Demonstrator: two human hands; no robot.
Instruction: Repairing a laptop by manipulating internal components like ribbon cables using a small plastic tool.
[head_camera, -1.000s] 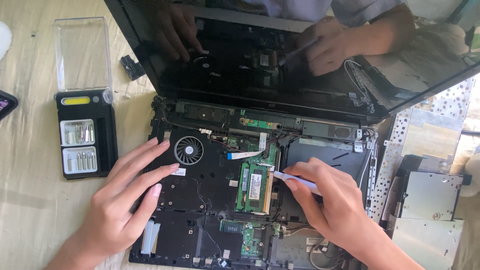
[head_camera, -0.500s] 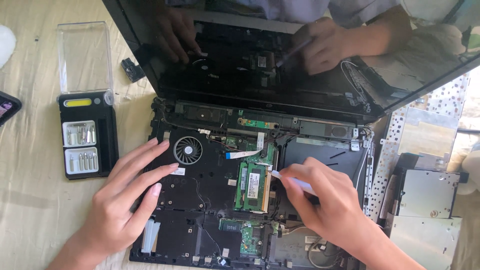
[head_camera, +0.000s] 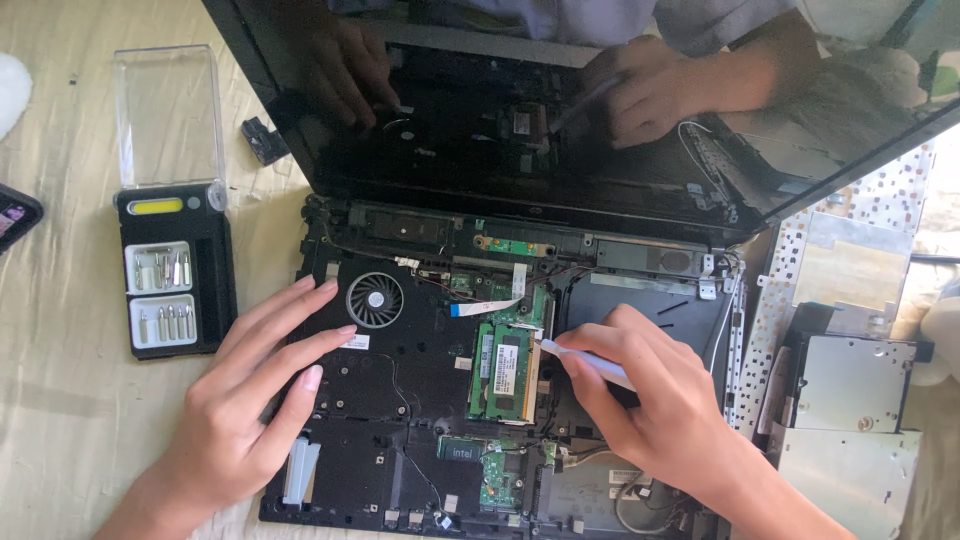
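An opened laptop base (head_camera: 400, 400) lies in front of me with its boards bare and a round fan (head_camera: 375, 299) at the upper left. My left hand (head_camera: 255, 400) rests flat on the black inner frame just below the fan, fingers spread. My right hand (head_camera: 650, 400) grips a thin pale tool (head_camera: 580, 358) like a pen. The tool's tip touches the right edge of the green memory module (head_camera: 505, 362) in the middle. The dark tilted screen (head_camera: 560, 110) reflects both hands.
A black screwdriver bit case (head_camera: 175, 275) with a clear lid stands open at the left. A small black part (head_camera: 265, 140) lies near the screen's corner. A removed keyboard plate (head_camera: 850, 260) and a metal drive (head_camera: 850, 385) lie at the right. A phone edge (head_camera: 15, 215) shows far left.
My right hand has slid the tool tip slightly left, closer to the memory module's edge. My left hand has stayed put.
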